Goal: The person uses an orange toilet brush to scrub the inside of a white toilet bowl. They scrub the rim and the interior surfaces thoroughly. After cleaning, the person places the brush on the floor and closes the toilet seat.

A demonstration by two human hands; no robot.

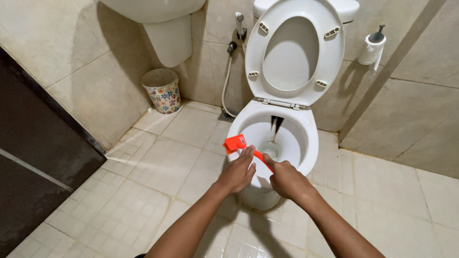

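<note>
right hand (287,179) closed around orange plastic brush handle (260,157) at front rim of white ceramic toilet bowl (306,138) | left hand (237,171) curled on same handle just beside orange head (234,143) | seat and lid raised | floral waste bin (163,91) seen at far-left wall

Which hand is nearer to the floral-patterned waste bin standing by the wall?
Left. The left hand is at the toilet bowl's front rim on the orange plastic brush handle, on the floral waste bin's side; the right hand grips the handle farther from it.
</note>
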